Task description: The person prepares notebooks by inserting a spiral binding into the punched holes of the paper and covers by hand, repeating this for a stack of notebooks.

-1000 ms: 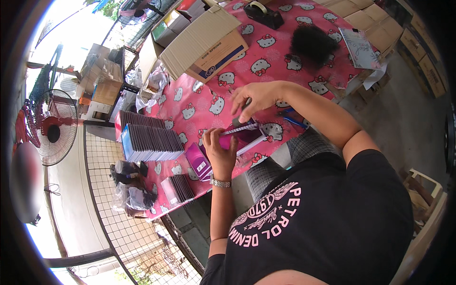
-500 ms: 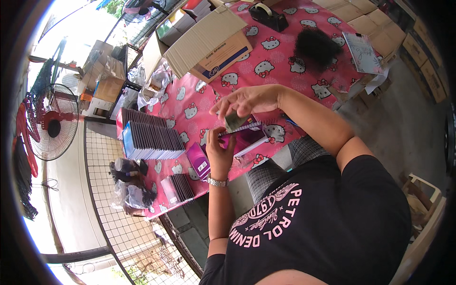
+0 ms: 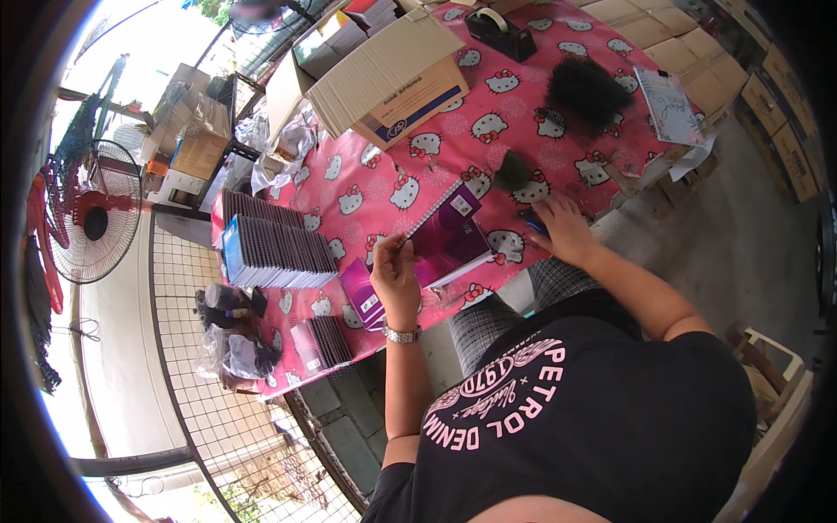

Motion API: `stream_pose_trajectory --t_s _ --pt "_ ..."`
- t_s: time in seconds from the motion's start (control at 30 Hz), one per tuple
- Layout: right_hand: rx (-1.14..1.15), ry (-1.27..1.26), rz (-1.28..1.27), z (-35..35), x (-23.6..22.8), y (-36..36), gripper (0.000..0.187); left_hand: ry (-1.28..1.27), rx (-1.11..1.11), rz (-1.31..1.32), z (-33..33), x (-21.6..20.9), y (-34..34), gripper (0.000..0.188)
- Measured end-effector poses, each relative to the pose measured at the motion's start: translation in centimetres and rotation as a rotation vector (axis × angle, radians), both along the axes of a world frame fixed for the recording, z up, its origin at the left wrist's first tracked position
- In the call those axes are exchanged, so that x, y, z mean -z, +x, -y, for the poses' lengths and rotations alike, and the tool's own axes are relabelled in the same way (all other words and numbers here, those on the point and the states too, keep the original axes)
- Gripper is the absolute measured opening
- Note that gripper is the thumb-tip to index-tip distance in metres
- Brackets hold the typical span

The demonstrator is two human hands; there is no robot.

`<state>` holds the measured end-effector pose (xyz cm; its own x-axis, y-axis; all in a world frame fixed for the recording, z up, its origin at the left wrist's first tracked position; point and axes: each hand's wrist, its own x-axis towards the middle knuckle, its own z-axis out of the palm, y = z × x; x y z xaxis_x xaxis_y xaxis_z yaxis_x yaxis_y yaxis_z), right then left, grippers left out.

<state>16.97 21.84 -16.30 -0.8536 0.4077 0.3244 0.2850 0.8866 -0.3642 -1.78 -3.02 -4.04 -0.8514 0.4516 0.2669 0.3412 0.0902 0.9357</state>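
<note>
standing at the left, the long rows of spiral-bound notebooks (image 3: pixel 283 257) and the small notebook stack (image 3: pixel 323 343) keep their places on the pink tabletop (image 3: pixel 357 228). the left hand (image 3: pixel 397 277) stays by the lower-left end of the purple notebook (image 3: pixel 443 227), grasping that end of its spiral edge between thumb and fingers. the purple notebook lies in front of the person, its spiral edge slanting more steeply than half a second ago. the dark block (image 3: pixel 513 172), then under the right hand, now rests on the tabletop just beyond it. the right hand (image 3: pixel 560 228) has moved rightward, over the blue-handled tool (image 3: pixel 534 227); whether it grips it, i cannot tell.
</note>
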Motion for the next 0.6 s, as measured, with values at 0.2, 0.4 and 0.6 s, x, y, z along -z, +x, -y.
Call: stream_pose_trajectory --t_s 0.2,0.4,0.6 --pt "-0.165 -0.405 -0.258 3.9 -5.2 0.7 0.059 0.028 -0.034 0.03 -0.3 0.5 0.2 0.012" --pt "-0.443 -0.274 -0.405 9.5 -13.8 -4.8 0.057 -0.009 -0.065 -0.064 0.2 1.0 0.6 0.017" --pt "-0.458 -0.462 -0.226 10.4 -13.4 -5.1 0.055 0.047 -0.138 -0.127 -0.1 1.7 1.7 0.021"
